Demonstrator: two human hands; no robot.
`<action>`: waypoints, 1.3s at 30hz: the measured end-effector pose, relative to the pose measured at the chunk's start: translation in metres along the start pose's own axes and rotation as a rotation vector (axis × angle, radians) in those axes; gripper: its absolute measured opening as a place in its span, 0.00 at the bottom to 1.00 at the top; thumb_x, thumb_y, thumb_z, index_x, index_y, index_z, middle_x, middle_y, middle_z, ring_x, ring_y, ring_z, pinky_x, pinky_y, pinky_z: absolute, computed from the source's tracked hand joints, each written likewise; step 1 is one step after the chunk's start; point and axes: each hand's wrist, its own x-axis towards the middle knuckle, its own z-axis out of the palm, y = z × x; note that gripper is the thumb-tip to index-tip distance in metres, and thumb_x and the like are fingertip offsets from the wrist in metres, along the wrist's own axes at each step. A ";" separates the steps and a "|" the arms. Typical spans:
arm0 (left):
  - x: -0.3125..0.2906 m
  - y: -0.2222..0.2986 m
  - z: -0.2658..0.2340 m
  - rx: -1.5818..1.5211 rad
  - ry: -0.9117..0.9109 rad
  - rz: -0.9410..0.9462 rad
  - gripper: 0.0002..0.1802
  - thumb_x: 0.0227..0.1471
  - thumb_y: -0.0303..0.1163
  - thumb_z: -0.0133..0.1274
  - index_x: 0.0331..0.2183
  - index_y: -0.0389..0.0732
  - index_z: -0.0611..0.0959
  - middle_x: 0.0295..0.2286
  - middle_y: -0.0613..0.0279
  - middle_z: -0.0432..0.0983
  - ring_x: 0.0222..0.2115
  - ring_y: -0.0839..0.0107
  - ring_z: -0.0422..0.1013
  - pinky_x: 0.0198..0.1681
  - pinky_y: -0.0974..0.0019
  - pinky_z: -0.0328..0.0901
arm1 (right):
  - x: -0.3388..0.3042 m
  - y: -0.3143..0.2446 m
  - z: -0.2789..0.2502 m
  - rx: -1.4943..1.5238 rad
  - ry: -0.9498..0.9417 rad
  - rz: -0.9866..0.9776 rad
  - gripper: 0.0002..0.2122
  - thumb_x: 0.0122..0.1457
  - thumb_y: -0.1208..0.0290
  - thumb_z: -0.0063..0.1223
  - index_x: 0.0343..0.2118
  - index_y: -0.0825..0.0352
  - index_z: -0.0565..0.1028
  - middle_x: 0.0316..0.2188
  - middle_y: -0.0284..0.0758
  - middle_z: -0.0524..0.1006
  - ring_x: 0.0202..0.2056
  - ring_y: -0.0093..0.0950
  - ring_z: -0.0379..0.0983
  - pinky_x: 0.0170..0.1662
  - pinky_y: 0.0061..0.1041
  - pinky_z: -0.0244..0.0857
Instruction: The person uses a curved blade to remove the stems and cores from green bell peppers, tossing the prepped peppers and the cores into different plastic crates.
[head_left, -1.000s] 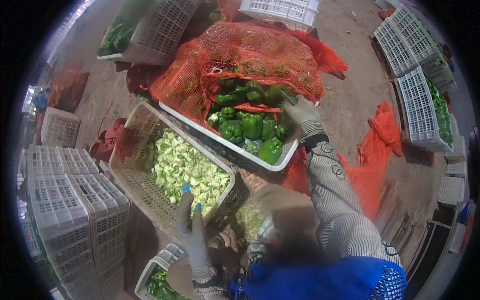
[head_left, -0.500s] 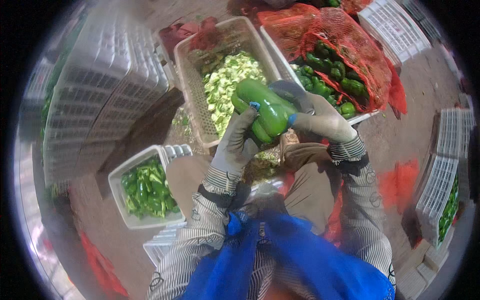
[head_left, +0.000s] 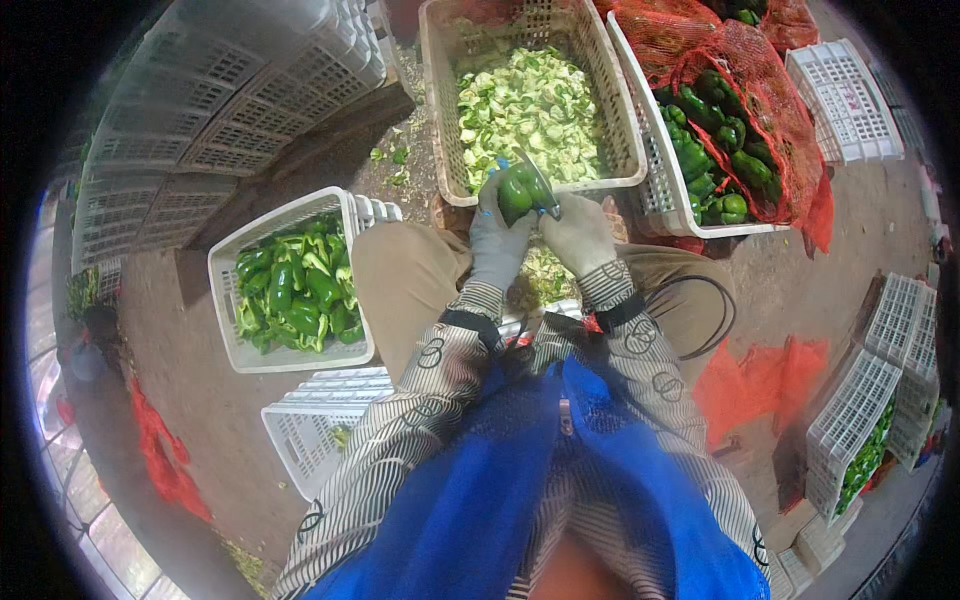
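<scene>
In front of me, at the near edge of a crate of pale green trimmings, I hold a green bell pepper (head_left: 516, 194). My left hand (head_left: 497, 245), in a grey glove with a blue thumb tip, is closed around its left side. My right hand (head_left: 583, 235), gloved too, is closed on a small knife (head_left: 537, 180). Its thin blade lies against the pepper's right side; the handle is hidden in the glove. The trimmings (head_left: 535, 110) half fill the large pale crate (head_left: 435, 120).
A white crate (head_left: 225, 310) of cut green peppers (head_left: 300, 285) stands left, above another white crate (head_left: 290, 440). At right, a red mesh sack (head_left: 770, 110) holds whole peppers (head_left: 740, 150). Stacked crates (head_left: 220, 110) rise far left; more crates (head_left: 860, 410) stand far right. Red netting (head_left: 765, 380) lies on the floor.
My hands and the pepper have come closer to me, and the pepper is turned, with the blade now showing along it. My view has tilted, so the crates sit higher.
</scene>
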 end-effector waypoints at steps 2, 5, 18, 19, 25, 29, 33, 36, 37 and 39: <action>-0.003 -0.002 -0.001 -0.023 -0.001 -0.014 0.44 0.45 0.25 0.64 0.62 0.44 0.62 0.53 0.47 0.69 0.54 0.53 0.70 0.58 0.57 0.65 | -0.003 0.000 0.005 -0.046 -0.053 0.033 0.15 0.53 0.62 0.52 0.31 0.73 0.78 0.29 0.55 0.77 0.36 0.53 0.75 0.42 0.48 0.67; -0.004 -0.002 -0.004 -0.032 -0.014 0.002 0.46 0.45 0.24 0.64 0.63 0.44 0.60 0.54 0.46 0.68 0.56 0.50 0.68 0.59 0.57 0.64 | -0.007 -0.001 0.006 -0.107 -0.057 0.003 0.13 0.52 0.66 0.53 0.31 0.73 0.78 0.29 0.53 0.78 0.38 0.51 0.77 0.44 0.47 0.69; -0.009 0.017 -0.013 0.180 -0.126 -0.055 0.54 0.52 0.19 0.54 0.69 0.42 0.38 0.63 0.35 0.55 0.61 0.44 0.61 0.62 0.54 0.60 | -0.003 0.006 0.015 -0.158 -0.087 0.079 0.10 0.51 0.71 0.51 0.28 0.73 0.78 0.29 0.55 0.78 0.38 0.52 0.77 0.45 0.49 0.69; -0.009 0.018 -0.014 0.183 -0.126 -0.025 0.54 0.52 0.20 0.54 0.69 0.42 0.38 0.64 0.35 0.54 0.61 0.43 0.60 0.62 0.53 0.60 | -0.003 0.008 0.016 -0.167 -0.101 0.093 0.10 0.51 0.71 0.50 0.28 0.73 0.78 0.29 0.55 0.78 0.38 0.52 0.77 0.45 0.48 0.69; -0.013 0.012 -0.015 0.281 -0.233 -0.042 0.53 0.55 0.28 0.58 0.69 0.40 0.41 0.66 0.36 0.45 0.65 0.42 0.52 0.65 0.51 0.55 | -0.002 0.027 0.039 -0.230 -0.216 0.221 0.11 0.54 0.71 0.48 0.29 0.74 0.80 0.32 0.55 0.79 0.40 0.51 0.78 0.47 0.45 0.71; -0.005 0.009 -0.012 0.371 -0.038 0.391 0.50 0.51 0.32 0.62 0.68 0.39 0.52 0.66 0.38 0.49 0.66 0.44 0.52 0.67 0.53 0.53 | -0.001 0.040 0.052 -0.066 -0.133 0.173 0.11 0.54 0.72 0.48 0.30 0.73 0.81 0.32 0.54 0.80 0.39 0.49 0.79 0.46 0.44 0.72; 0.015 0.011 -0.011 0.217 -0.067 0.340 0.40 0.53 0.34 0.62 0.63 0.39 0.63 0.60 0.43 0.61 0.62 0.50 0.59 0.64 0.55 0.57 | 0.001 0.044 0.059 -0.233 -0.170 0.167 0.09 0.54 0.71 0.53 0.29 0.71 0.82 0.31 0.52 0.81 0.37 0.49 0.80 0.42 0.44 0.74; 0.034 0.013 -0.014 0.048 -0.079 0.187 0.36 0.55 0.36 0.61 0.61 0.39 0.67 0.57 0.46 0.66 0.59 0.54 0.64 0.61 0.58 0.61 | 0.004 0.041 0.067 -0.183 -0.200 0.180 0.09 0.53 0.72 0.52 0.28 0.71 0.82 0.30 0.53 0.80 0.37 0.49 0.80 0.43 0.44 0.74; 0.040 0.013 -0.015 0.036 -0.071 0.180 0.35 0.55 0.36 0.61 0.61 0.40 0.66 0.56 0.47 0.67 0.58 0.55 0.65 0.60 0.59 0.62 | 0.007 0.041 0.070 -0.169 -0.225 0.203 0.09 0.53 0.73 0.51 0.28 0.71 0.82 0.31 0.53 0.80 0.37 0.49 0.80 0.43 0.44 0.74; 0.053 0.013 -0.015 -0.063 -0.062 0.141 0.35 0.57 0.40 0.60 0.61 0.39 0.66 0.57 0.46 0.67 0.59 0.54 0.64 0.63 0.59 0.59 | 0.012 0.040 0.076 -0.150 -0.191 0.196 0.09 0.54 0.73 0.51 0.28 0.71 0.82 0.31 0.53 0.80 0.38 0.49 0.80 0.43 0.44 0.74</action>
